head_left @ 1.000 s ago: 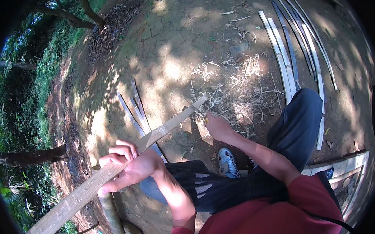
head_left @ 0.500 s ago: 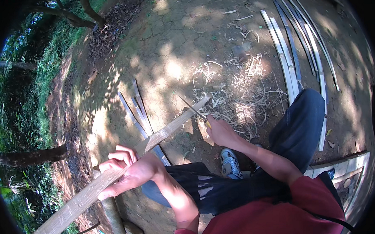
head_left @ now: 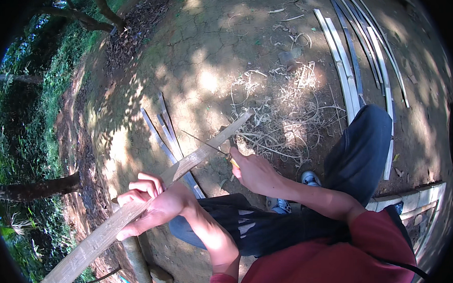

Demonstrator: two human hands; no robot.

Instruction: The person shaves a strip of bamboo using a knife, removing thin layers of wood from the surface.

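A long, flat wooden strip (head_left: 97,242) runs slantwise from the lower left up to the middle of the view. Wrapped around it near its middle is my left hand (head_left: 156,205), thumb below and fingers curled over the top. My right hand (head_left: 253,173) grips the yellow handle of a knife (head_left: 206,144). The thin dark blade lies across the strip's far part and points up and to the left. My right fingers close round the handle and hide most of it.
Curled shavings (head_left: 291,123) litter the ground beyond my right hand. Long pale strips (head_left: 342,70) lie at the right, and several shorter strips (head_left: 168,134) lie left of centre. A log (head_left: 135,262) is at the lower left. A light frame (head_left: 421,204) stands by my right side.
My right hand has drawn the knife along the strip, down and to the left toward my left hand. The left hand keeps its hold, nearly still. My shoes have shifted slightly.
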